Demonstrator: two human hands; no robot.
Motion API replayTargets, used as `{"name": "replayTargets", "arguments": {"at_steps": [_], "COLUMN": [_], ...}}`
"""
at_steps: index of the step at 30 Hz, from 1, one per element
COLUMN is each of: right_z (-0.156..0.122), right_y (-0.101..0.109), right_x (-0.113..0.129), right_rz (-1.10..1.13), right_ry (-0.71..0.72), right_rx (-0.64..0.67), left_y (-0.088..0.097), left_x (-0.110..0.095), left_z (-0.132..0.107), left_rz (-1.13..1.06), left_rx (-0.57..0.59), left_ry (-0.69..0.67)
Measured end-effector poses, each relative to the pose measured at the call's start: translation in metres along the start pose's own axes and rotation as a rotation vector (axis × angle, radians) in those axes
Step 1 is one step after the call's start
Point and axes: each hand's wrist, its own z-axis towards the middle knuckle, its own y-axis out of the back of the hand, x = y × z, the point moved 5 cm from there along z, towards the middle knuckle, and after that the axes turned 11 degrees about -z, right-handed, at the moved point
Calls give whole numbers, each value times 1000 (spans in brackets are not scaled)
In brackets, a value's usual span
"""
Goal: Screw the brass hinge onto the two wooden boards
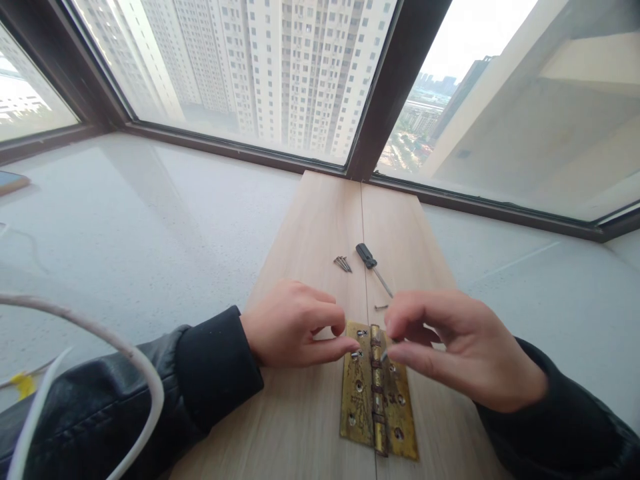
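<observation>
White cable (pixel 156 390) loops nearest cam, in front of L sleeve (pixel 215 373), well back from L grip. L hand (pixel 300 327): thumb and index parted, nothing seen between; thumb tip at far-left part of brass-coloured hinge (pixel 379 393), approx. beside a screw (pixel 357 355) seated in a hole. R hand (pixel 450 343): thumb and index curled toward each other over hinge's far-right part; small grey blur at thumb tip, cannot tell if held. Hinge lies on wood board (pixel 320 233), between both grips and mostly on wearer's side of them. Loose screw (pixel 381 307) just beyond R fingertips; screwdriver (pixel 369 260) farther out, tip near R index; screw pile (pixel 343 264) beyond L grip.

Risks (judged): hinge may skid or twist, as neither hand clearly pins it; seated screw may tip if L thumb knocks it; loose screw or driver may roll if R knuckles brush them; cable may snag L sleeve.

Orientation: hinge long axis runs away from wearer, approx. along board seam, far end slightly L, toward window frame (pixel 360 167). Leaves spread flat either side of barrel.
</observation>
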Motion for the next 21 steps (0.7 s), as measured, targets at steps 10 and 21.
{"name": "replayTargets", "arguments": {"at_steps": [10,21], "right_z": [-2,-9], "right_y": [-25,-30], "right_x": [16,29], "right_rz": [-34,-275], "right_ry": [138,274], "right_rx": [155,182], "left_y": [-1,0], "left_x": [1,1], "left_z": [0,0], "left_rz": [22,8], "left_rx": [-2,24], "left_ry": [-2,14]}}
